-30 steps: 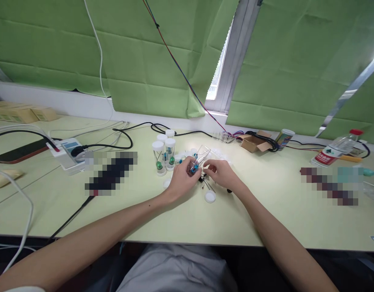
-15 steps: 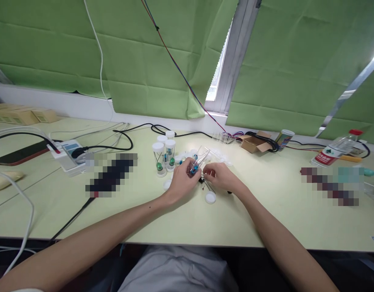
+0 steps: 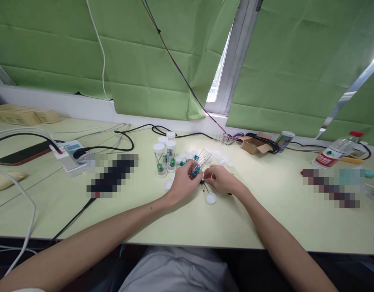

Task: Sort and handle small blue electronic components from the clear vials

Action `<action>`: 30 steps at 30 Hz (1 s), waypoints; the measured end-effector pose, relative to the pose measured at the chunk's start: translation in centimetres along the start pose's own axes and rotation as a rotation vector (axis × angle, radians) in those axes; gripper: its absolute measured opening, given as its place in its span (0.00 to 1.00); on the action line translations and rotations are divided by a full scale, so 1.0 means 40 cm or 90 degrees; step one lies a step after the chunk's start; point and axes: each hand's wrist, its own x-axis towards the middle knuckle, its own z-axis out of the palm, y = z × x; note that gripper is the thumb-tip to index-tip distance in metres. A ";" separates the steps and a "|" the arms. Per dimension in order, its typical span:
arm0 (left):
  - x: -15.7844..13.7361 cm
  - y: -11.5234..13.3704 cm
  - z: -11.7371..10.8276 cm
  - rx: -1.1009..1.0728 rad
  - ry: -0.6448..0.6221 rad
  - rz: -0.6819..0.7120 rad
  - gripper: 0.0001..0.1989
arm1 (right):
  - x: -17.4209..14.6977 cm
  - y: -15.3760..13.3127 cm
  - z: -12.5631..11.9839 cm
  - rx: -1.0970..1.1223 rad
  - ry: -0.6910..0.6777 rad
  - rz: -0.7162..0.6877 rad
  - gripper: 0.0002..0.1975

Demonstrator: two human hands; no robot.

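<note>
One clear tube [image 3: 204, 157], blue parts [image 3: 195, 170] inside, in left hand [image 3: 185, 179].

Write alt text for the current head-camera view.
The left hand holds a clear container with blue parts over a pale table, the right hand close beside it. White-capped tubes stand left of the hands; a red-capped bottle stands at far right.

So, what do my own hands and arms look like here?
Your left hand and right hand look ungloved. Both forearms are uncovered; the left forearm has a small dark spot near the wrist. A whitish sleeve edge shows at bottom left.
</note>
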 end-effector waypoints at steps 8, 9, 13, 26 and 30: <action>-0.004 0.002 -0.001 -0.015 -0.030 -0.014 0.04 | 0.003 -0.006 -0.003 -0.018 -0.006 0.001 0.05; -0.005 0.004 -0.001 -0.015 -0.034 -0.015 0.04 | 0.004 -0.004 -0.002 -0.018 -0.003 -0.004 0.05; -0.006 0.010 -0.002 -0.013 -0.039 -0.017 0.04 | 0.007 0.006 0.005 -0.003 0.021 -0.020 0.05; -0.007 0.012 -0.002 -0.012 -0.049 -0.025 0.03 | 0.023 0.006 0.004 0.080 0.290 -0.074 0.06; -0.007 0.010 -0.002 -0.001 -0.050 -0.022 0.03 | 0.018 -0.009 -0.008 0.123 0.429 -0.047 0.06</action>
